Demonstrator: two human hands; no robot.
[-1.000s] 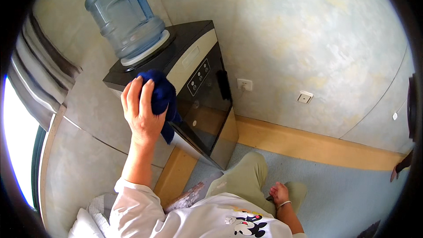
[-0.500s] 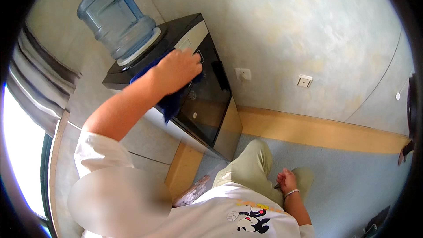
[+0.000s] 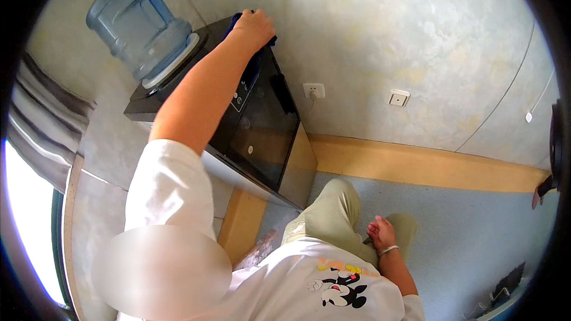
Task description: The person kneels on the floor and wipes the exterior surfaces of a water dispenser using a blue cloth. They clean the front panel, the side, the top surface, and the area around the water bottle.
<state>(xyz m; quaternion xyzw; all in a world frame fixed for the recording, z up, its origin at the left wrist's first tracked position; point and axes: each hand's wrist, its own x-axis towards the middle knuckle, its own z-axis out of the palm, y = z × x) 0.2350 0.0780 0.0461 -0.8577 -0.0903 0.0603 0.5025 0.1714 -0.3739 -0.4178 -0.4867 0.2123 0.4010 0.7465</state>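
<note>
My left hand (image 3: 254, 28) is stretched out to the far right top corner of a black water dispenser (image 3: 264, 148). It is closed on a dark blue cloth (image 3: 252, 70), which lies against the top edge and hangs down over the dispenser's front. On top of the dispenser sits a large clear blue water bottle (image 3: 140, 27), upside down in a white collar (image 3: 172, 62). My right hand (image 3: 381, 233), with a pale bracelet at the wrist, rests by my thigh. Its fingers are curled in, and nothing shows in them.
A wall socket (image 3: 314, 90) with a plug in it and a second wall plate (image 3: 399, 98) are to the right of the dispenser. A tan skirting board (image 3: 380, 157) borders the blue-grey floor (image 3: 464, 220). At the left hangs a grey striped curtain (image 3: 44, 119) beside a bright window.
My left hand has moved up and away with the blue cloth, from the dispenser's upper front to its far top corner. My right hand stays by my thigh.
</note>
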